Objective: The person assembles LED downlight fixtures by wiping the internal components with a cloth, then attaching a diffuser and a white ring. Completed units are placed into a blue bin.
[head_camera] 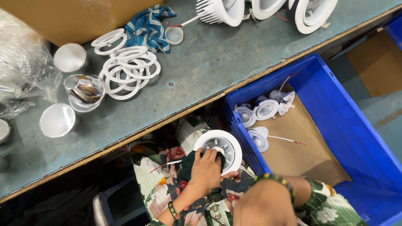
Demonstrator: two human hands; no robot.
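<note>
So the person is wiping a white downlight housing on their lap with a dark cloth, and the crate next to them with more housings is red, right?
Not quite. The head view shows the crate is blue, not red. The rest holds: the left hand presses a dark cloth into a white downlight housing on the lap, and more housings lie in the crate.

Four reflector cups (69, 57), one blue crate (335, 109).

Lamp assembly workshop: workbench (217, 62) of downlight housings (268, 8), reflectors (69, 57), rings (130, 69).
</note>
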